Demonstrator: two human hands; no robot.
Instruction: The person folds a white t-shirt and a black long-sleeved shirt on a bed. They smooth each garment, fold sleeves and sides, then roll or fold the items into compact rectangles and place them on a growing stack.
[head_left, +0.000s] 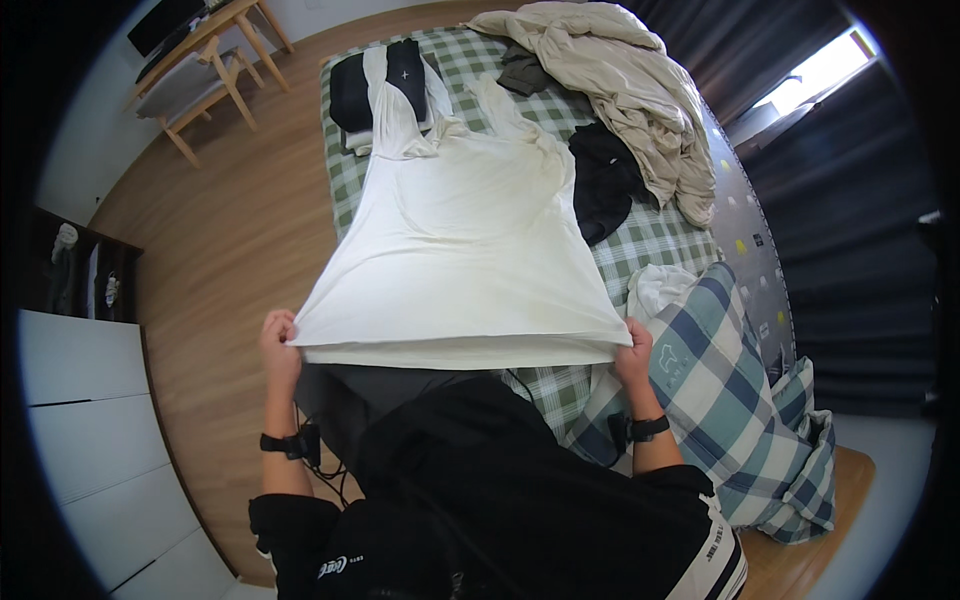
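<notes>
A white long-sleeved garment (465, 255) is stretched out over the bed in front of me, its hem towards my body. My left hand (280, 339) grips the hem's left corner, and my right hand (634, 346) grips the right corner. The hem hangs taut between them, with its front and back layers slightly apart. One sleeve lies across a pile of folded dark and light clothes (349, 94) at the far left of the bed; the other sleeve points towards the far side. Right of the garment lies a crumpled black garment (606, 184).
A beige quilt (600, 56) is heaped at the far right of the green checked bed (637, 255). A blue-green checked quilt (705, 375) lies beside my right arm. White drawers (90, 360) stand at left, a wooden chair (187, 97) at far left. Cables hang near my left wrist.
</notes>
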